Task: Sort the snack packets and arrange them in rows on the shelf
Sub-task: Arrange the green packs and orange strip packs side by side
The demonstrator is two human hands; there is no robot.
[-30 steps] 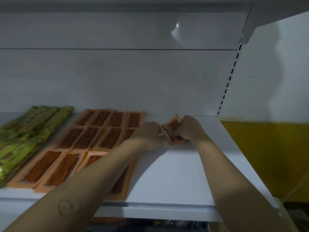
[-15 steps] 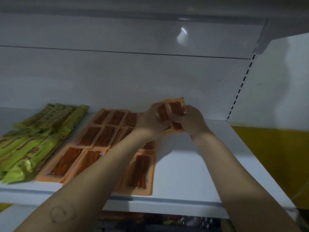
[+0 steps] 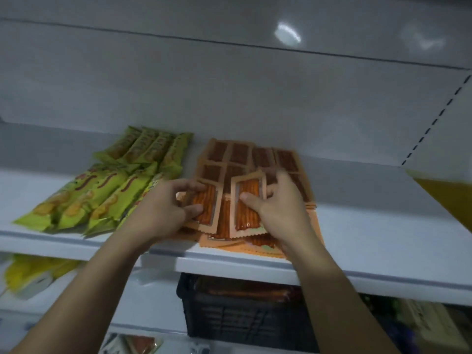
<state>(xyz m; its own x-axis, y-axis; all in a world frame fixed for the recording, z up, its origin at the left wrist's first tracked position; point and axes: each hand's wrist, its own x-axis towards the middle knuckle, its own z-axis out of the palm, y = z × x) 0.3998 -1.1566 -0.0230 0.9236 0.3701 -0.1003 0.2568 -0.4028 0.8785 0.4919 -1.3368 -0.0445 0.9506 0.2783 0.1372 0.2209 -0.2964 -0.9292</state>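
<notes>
Left hand (image 3: 163, 213): fingers pinched on one orange packet (image 3: 207, 209). Right hand (image 3: 275, 203): fingers clamped on a second orange packet (image 3: 246, 205), tilted up. Both sit over the orange rows (image 3: 263, 159) on the shelf (image 3: 383, 226); green packets (image 3: 102, 190) lie beside, left.

Orange snack packets (image 3: 251, 159) show clear windows over reddish-brown sticks, framed by pale orange borders. Green packets (image 3: 107, 192) are lime-yellow with dark red squiggles and yellow-orange motifs. The shelf (image 3: 383, 226) is white-grey; its upright carries a row of dark slots. Below sits a black crate (image 3: 245, 320). A yellow panel (image 3: 444, 195) lies at right.
</notes>
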